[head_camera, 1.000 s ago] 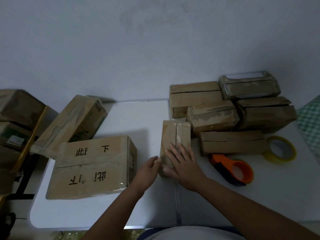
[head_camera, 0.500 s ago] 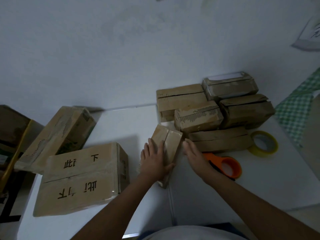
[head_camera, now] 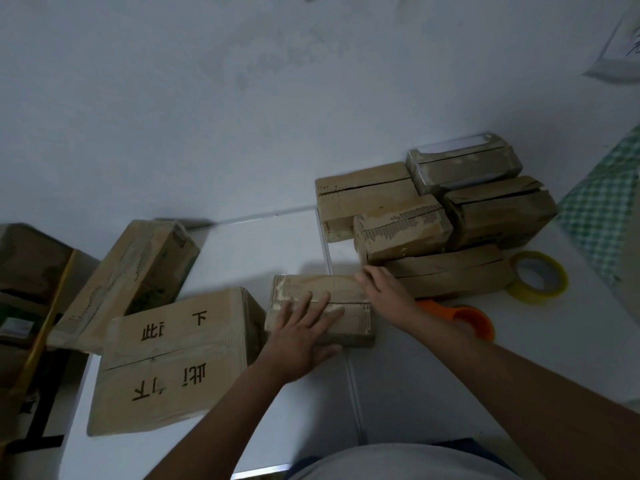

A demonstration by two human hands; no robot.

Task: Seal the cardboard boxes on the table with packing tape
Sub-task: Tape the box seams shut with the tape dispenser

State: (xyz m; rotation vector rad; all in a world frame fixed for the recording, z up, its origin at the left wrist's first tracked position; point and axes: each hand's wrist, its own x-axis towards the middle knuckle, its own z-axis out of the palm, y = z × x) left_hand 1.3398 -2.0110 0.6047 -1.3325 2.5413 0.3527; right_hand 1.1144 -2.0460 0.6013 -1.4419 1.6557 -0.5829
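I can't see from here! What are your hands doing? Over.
Left hand flat on small box. Right hand touching its end. Tape dispenser lies untouched.

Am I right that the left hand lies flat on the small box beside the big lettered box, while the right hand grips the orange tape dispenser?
Not quite. In the head view the right hand touches the far right end of the small box; the orange tape dispenser lies untouched on the table just beyond that wrist. The left hand does lie flat on the small box, next to the big lettered box.
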